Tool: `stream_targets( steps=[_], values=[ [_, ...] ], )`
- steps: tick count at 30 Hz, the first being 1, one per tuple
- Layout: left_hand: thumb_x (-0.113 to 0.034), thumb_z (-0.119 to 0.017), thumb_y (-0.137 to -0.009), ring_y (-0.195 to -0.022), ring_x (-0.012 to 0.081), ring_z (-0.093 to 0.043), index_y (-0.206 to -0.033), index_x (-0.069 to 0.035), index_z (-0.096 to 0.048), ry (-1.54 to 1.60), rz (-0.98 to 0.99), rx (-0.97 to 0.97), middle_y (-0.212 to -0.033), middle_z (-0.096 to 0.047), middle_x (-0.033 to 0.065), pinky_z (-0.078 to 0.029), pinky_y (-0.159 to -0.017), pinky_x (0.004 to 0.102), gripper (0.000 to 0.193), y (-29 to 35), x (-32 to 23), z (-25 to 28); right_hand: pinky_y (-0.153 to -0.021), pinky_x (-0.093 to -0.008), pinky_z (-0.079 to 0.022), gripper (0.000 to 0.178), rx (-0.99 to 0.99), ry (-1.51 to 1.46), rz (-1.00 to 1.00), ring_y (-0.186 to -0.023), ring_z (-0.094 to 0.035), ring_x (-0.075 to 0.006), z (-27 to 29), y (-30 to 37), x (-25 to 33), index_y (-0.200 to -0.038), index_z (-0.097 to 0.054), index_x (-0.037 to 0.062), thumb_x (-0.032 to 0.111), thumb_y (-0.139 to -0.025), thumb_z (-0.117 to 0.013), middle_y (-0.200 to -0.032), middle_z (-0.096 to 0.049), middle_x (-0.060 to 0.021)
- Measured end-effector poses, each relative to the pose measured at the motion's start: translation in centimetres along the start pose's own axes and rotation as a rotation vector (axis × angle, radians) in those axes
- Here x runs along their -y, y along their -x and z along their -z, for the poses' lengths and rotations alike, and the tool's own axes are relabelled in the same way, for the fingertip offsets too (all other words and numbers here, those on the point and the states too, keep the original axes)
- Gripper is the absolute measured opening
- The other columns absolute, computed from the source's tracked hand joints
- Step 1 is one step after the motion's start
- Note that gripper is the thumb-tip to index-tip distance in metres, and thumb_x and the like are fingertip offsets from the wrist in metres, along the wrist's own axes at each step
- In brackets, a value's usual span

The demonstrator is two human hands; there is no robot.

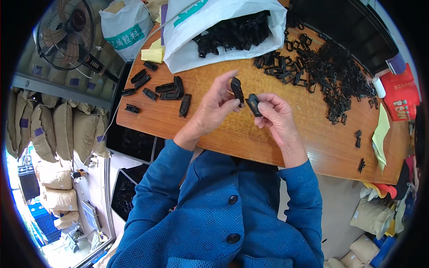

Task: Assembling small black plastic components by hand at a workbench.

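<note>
The left hand [211, 107] is raised over the surface [321, 140], about midway along its near edge. Its grip is pinching a black plastic clip [237, 89] between the thumb and fingers, with the clip standing almost upright. The right hand [278, 117] is at the same part of the near edge, and its grip is grasping another piece, a dark plastic part [254, 106], which leans slightly. The two pieces are just beside each other; whether they touch, I cannot tell.

Toward the left edge of the surface lies a loose group of black clips [179, 85], some side by side and some apart. A yellow pad [152, 55] is at the far left corner. On the far edge a white sack [178, 59] lies on its side, its mouth facing the person, with many black parts [237, 35] inside. To the right of the sack, a heap of small black pieces [344, 73] spreads along the far edge toward the right, beside a dark screen [342, 27].

Near the right edge are two single black pieces, one [358, 139] farther from the near edge than the other [361, 165]. A pale yellow sheet [380, 138] lies by the right edge, and a red box [401, 96] is beyond it. Off the left edge, a black tray [129, 145] sits lower than the surface.
</note>
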State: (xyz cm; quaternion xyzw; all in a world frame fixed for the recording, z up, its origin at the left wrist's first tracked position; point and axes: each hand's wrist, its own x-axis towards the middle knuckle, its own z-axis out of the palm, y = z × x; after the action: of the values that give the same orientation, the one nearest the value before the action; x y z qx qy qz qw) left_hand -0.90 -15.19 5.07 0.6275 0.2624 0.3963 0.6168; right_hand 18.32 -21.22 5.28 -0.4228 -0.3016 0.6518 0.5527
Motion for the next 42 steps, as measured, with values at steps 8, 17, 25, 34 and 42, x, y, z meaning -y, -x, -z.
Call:
stream_targets(
  steps=[8,17,25,34,42],
  values=[
    [0.012,-0.051,-0.087,-0.097,0.0148,-0.058,-0.142,-0.011,-0.026,-0.075,-0.052,0.088,-0.104,-0.053,0.0068,-0.051,-0.084,0.0291,0.065,1.5,0.3,-1.2,-0.049,-0.0191,-0.049,0.020,0.030,0.000,-0.007,-0.057,-0.059,-0.0084,-1.2,1.7,0.2,-0.106,-0.060,0.0022,0.009,-0.088,-0.064,-0.082,-0.064,-0.0035],
    [0.005,-0.058,-0.085,-0.088,0.0193,-0.063,-0.125,-0.006,-0.038,-0.422,-0.054,0.019,-0.093,-0.060,0.0107,-0.052,-0.075,0.0309,0.046,2.8,1.0,-2.9,-0.047,-0.0174,-0.047,0.014,-0.020,0.309,-0.044,-0.055,-0.057,-0.0064,-0.4,2.4,0.4,-0.101,-0.061,0.0006,0.004,-0.088,-0.062,-0.078,-0.062,-0.0029],
    [-0.008,-0.066,-0.085,-0.088,0.0128,-0.057,-0.117,-0.002,-0.046,-0.432,0.135,0.234,-0.097,-0.058,0.0061,-0.048,-0.077,0.0265,0.038,0.3,1.3,-2.1,-0.051,-0.0181,-0.046,0.015,0.009,0.565,0.079,-0.058,-0.056,-0.0054,0.1,2.5,-1.2,-0.105,-0.060,0.0000,0.002,-0.091,-0.057,-0.078,-0.059,-0.0007],
    [-0.005,-0.062,-0.087,-0.083,0.0123,-0.058,-0.125,-0.004,-0.042,0.167,0.375,-0.052,-0.094,-0.059,0.0080,-0.048,-0.074,0.0248,0.043,-0.7,0.7,-6.0,-0.045,-0.0177,-0.043,0.019,0.032,0.069,0.003,-0.055,-0.053,-0.0051,4.1,0.7,-0.7,-0.103,-0.060,0.0035,0.011,-0.087,-0.066,-0.081,-0.057,-0.0007],
    [-0.002,-0.060,-0.088,-0.082,0.0121,-0.059,-0.127,-0.004,-0.042,0.112,0.313,-0.024,-0.090,-0.059,0.0057,-0.049,-0.074,0.0254,0.043,-2.1,1.0,-6.5,-0.043,-0.0184,-0.040,0.018,-0.010,0.154,-0.059,-0.055,-0.053,-0.0056,4.7,0.3,0.9,-0.090,-0.058,0.0039,0.015,-0.084,-0.071,-0.073,-0.062,-0.0025]
  ],
)
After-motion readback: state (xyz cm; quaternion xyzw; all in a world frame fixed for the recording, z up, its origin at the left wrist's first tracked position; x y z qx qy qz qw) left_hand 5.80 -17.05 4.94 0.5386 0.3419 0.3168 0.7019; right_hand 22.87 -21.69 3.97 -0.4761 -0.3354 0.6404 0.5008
